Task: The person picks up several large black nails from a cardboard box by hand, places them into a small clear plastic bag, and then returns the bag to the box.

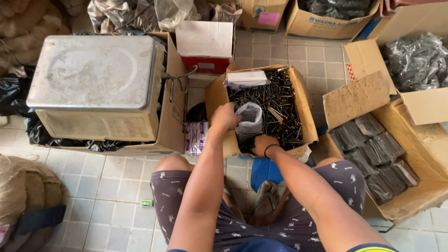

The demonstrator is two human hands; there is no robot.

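1. Centrally, the cardboard box (305, 116) of dark nails (280, 112) sits on the tiled floor betw. the person's knees; everything below is placed rel. to it. Loaded w/ loose steel, it's prob. heavy and best dragged, not lifted by its soft flaps.
2. Left of the box: a metal weighing scale (95, 84) standing in another carton. Right of the box: a bigger carton (410, 196) w/ packed nail bundles laid in rows.
3. Small plastic bag (249, 119), inside the box at its near-left side, over the nails. Thin, limp film; likely light now but sags and can tear on nail points once filled, so grip the bunched rim, support the bottom.
4. Left hand (225, 116): clenched on the bag's rim, holding it up and open.
5. Right hand (265, 143): down in the nails at the box's near edge, fingers buried; can't tell if it's closed on a bunch. Nails are stiff, sharp, slippery in a heap; take by the shanks.
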